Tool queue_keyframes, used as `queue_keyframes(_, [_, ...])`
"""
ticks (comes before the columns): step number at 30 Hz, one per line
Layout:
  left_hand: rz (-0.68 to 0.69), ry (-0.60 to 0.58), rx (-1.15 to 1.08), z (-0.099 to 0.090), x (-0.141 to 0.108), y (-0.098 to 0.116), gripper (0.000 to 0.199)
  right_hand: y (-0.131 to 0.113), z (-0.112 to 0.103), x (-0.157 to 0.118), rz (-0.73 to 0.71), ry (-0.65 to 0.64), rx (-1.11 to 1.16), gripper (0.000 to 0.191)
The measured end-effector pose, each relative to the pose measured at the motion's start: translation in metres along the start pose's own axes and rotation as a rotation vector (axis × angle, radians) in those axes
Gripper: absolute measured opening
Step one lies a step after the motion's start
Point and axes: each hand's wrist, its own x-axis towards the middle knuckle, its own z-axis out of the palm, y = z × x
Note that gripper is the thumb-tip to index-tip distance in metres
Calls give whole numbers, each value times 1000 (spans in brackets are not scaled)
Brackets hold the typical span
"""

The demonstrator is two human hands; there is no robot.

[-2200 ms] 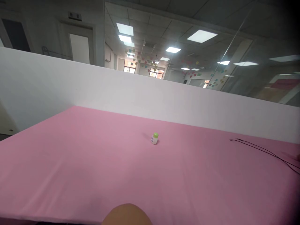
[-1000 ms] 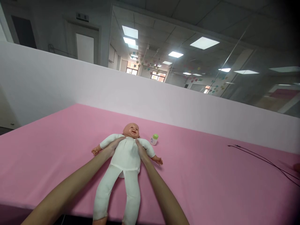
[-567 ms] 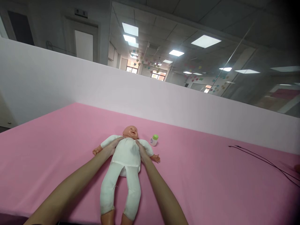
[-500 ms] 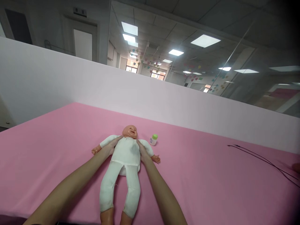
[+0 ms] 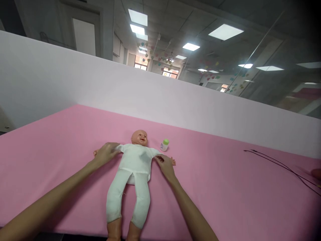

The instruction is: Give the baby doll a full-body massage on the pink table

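Observation:
A baby doll (image 5: 136,159) in white clothes lies on its back on the pink table surface (image 5: 213,187), its head away from me. My left hand (image 5: 107,154) is closed over the doll's arm on the left, covering most of its sleeve. On the other side, my right hand (image 5: 164,164) has its fingers curled round the doll's other sleeve, near the elbow. Both doll hands stick out past mine. Just beyond the right sleeve stands a small white bottle (image 5: 165,145) with a green cap.
Thin dark cables (image 5: 283,166) lie on the table at the right. Part of a person's hand (image 5: 316,173) shows at the right edge. A low white wall (image 5: 160,100) runs behind the table, with glass above it.
Both my hands have moved outward from the doll's sides near its shoulders to its arms. The doll's arms are spread slightly wider and higher. The view has tilted down a little.

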Motion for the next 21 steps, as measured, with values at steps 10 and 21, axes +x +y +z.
queue_keyframes(10, [300, -104, 72, 39, 26, -12, 37, 5, 30, 29, -215, -83, -315, 36])
queue_keyframes(21, [-72, -181, -337, 20, 22, 11, 27, 2, 41, 22, -186, -97, -354, 39])
